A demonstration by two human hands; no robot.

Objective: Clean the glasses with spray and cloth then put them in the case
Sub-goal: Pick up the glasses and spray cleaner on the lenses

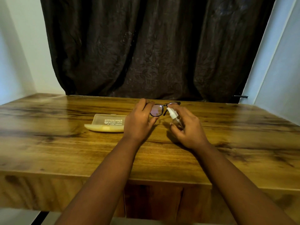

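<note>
My left hand (139,122) holds the dark-framed glasses (159,109) up above the table by their left side, lenses facing me. My right hand (188,129) grips a small clear spray bottle (174,116) with a white nozzle that points at the left lens from a short distance. The translucent yellowish glasses case (107,123) lies open on the wooden table (65,143), just left of my left hand. The right lens is partly hidden behind the bottle and my right hand. No cloth is visible.
A dark crumpled curtain (154,54) hangs behind the table's far edge. White walls stand at the left and right. A dark door handle (241,96) shows at the far right.
</note>
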